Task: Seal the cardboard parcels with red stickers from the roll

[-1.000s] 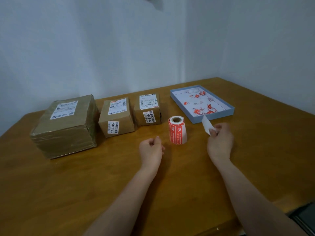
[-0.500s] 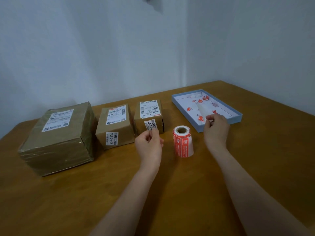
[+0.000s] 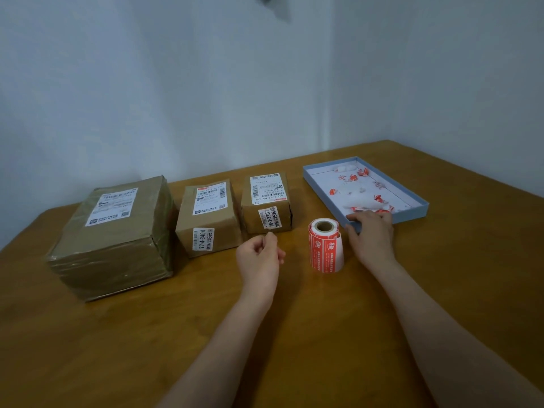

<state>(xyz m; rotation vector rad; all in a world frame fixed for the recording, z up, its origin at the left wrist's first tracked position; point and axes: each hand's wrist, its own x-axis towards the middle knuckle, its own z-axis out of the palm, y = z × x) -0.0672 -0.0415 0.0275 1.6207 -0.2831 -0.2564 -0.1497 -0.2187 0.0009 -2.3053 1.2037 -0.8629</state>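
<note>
Three brown parcels stand in a row along the back of the bench (image 3: pixel 147 348): the big parcel (image 3: pixel 117 237) on the left, the middle parcel (image 3: pixel 207 216) beside it, the small parcel (image 3: pixel 266 201) nearest the centre. Lined up like that, each one is within easy reach for sealing. None shows a red sticker on the faces I can see, only white shipping labels.

The sticker roll (image 3: pixel 325 245) stands upright on its end between the two hands, core hole facing up, close enough that either hand can get at it.

The left hand (image 3: pixel 259 257) hangs just in front of the small parcel, its fingers (image 3: pixel 269 238) curled in with the thumb and forefinger tips drawn together. It looks like a pinch on something tiny, maybe a peeled sticker, but I can't tell what, if anything, is in there.

The right hand (image 3: pixel 372 234) rests at the near corner of the blue tray (image 3: pixel 418 212), fingers spread fairly flat over the rim, gripping nothing that I can make out. Inside the tray lie crumpled red-and-white scraps (image 3: pixel 374 201), so that's evidently where the waste backing goes, parked off to the right and clear of the parcels.

My read: sealing is barely started, and the small parcel looks first in line.
</note>
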